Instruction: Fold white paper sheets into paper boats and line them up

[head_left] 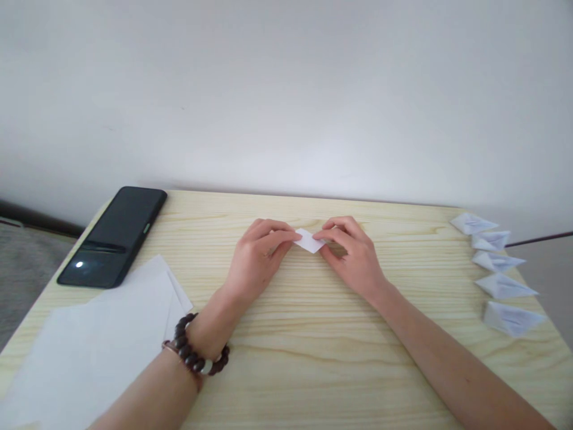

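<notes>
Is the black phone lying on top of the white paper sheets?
No, the black phone lies on the wooden table, and the white sheets are beside it, nearer the person.

Reaching in from 7 o'clock with the left arm (pixel 154 382) and from 4 o'clock with the right arm (pixel 447 355). Pinching with left hand (pixel 256 258) and right hand (pixel 357 258), fingers (pixel 274 227) curled, 2 pinches near but apart.

No text, label, brand, number or sign could be read.
</notes>
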`<act>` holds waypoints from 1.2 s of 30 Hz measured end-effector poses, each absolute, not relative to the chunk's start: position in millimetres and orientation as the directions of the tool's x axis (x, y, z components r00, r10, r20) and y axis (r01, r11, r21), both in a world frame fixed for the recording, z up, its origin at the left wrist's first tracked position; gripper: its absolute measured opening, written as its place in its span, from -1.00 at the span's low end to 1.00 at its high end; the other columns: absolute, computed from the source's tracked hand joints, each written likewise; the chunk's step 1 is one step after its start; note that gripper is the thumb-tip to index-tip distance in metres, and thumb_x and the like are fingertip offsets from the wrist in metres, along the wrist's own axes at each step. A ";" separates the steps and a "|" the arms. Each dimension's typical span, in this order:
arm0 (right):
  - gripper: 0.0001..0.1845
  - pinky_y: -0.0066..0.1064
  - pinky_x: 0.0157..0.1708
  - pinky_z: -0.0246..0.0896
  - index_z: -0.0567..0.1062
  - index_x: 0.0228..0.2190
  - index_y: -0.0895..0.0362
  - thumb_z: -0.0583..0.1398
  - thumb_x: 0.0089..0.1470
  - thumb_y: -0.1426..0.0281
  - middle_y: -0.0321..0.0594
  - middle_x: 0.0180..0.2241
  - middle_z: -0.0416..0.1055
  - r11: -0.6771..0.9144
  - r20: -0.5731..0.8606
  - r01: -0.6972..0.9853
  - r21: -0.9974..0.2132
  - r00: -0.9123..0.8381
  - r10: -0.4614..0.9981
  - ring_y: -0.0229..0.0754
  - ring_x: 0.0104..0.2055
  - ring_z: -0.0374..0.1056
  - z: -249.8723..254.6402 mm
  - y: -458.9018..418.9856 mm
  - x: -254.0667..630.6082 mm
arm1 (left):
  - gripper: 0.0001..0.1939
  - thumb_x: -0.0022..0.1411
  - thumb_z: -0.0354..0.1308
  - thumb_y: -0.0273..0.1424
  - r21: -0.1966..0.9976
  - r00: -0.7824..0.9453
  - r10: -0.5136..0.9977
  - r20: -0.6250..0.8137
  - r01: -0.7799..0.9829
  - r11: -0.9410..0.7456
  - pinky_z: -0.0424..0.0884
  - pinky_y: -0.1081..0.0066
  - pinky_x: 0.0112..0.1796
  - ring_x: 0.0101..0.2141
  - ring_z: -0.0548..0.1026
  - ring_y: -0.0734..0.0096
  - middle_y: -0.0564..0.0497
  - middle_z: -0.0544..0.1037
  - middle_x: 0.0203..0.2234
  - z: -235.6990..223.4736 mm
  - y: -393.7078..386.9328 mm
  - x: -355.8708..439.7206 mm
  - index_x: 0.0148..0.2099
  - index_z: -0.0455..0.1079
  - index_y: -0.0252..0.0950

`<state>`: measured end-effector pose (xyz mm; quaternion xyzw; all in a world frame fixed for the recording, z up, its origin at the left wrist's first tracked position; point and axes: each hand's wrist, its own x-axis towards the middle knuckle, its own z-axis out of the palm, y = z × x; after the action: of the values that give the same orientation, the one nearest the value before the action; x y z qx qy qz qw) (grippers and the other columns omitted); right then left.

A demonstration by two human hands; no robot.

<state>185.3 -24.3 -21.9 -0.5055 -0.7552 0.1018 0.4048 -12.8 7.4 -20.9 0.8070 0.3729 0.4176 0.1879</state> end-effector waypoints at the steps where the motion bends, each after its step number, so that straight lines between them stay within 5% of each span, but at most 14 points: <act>1: -0.77 -0.30 -0.22 0.32 0.51 -0.29 0.07 0.17 0.04 0.59 -0.16 -0.23 0.35 0.464 0.492 0.696 -0.548 -0.180 0.852 -0.15 -0.17 0.34 -22.5 -24.6 185.1 | -0.84 0.21 0.16 -0.53 0.576 0.395 0.752 0.528 0.485 -0.658 0.42 0.36 -0.22 -0.25 0.47 0.35 -0.03 0.55 -0.29 -23.1 7.9 -13.6 -0.22 0.54 -0.23; 9: -0.88 -0.26 -0.24 0.31 0.55 -0.29 0.10 0.21 0.10 0.47 -0.15 -0.28 0.40 0.500 0.499 0.722 -0.479 -0.244 0.831 -0.16 -0.29 0.29 -25.9 -24.8 185.4 | -0.84 0.23 0.16 -0.45 0.414 0.459 0.760 0.460 0.647 -0.641 0.41 0.23 -0.19 -0.23 0.43 0.27 -0.05 0.55 -0.28 -26.1 6.7 -14.4 -0.18 0.55 -0.24; 15: -0.87 -0.30 -0.17 0.30 0.50 -0.30 0.10 0.13 0.20 0.45 -0.19 -0.29 0.49 0.523 0.475 0.677 -0.518 -0.281 0.834 -0.18 -0.23 0.35 -25.1 -24.6 186.8 | -0.83 0.27 0.12 -0.42 0.430 0.482 0.759 0.438 0.629 -0.647 0.41 0.26 -0.17 -0.20 0.43 0.29 -0.02 0.57 -0.27 -25.5 7.0 -15.2 -0.18 0.54 -0.24; 24: -0.92 -0.44 -0.37 0.30 0.50 -0.36 0.13 0.19 0.15 0.42 -0.23 -0.41 0.47 0.418 0.442 0.677 -0.606 -0.151 0.884 -0.23 -0.35 0.39 -23.4 -23.1 186.1 | -0.83 0.28 0.12 -0.35 0.453 0.493 0.770 0.405 0.624 -0.637 0.39 0.27 -0.18 -0.23 0.41 0.29 -0.02 0.55 -0.32 -23.7 6.2 -13.8 -0.21 0.52 -0.26; 36: -0.92 -0.42 -0.30 0.34 0.54 -0.36 0.11 0.22 0.12 0.44 -0.21 -0.35 0.41 0.442 0.477 0.730 -0.522 -0.180 0.860 -0.25 -0.32 0.37 -26.3 -24.6 188.0 | -0.81 0.30 0.08 -0.36 0.365 0.402 0.817 0.413 0.749 -0.553 0.39 0.31 -0.19 -0.26 0.42 0.31 0.00 0.54 -0.34 -22.0 5.3 -14.5 -0.25 0.52 -0.25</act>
<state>188.0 -24.6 -26.3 -0.5210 -0.7630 0.0876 0.3724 -14.5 5.3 -22.0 0.8350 0.4690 0.2815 0.0604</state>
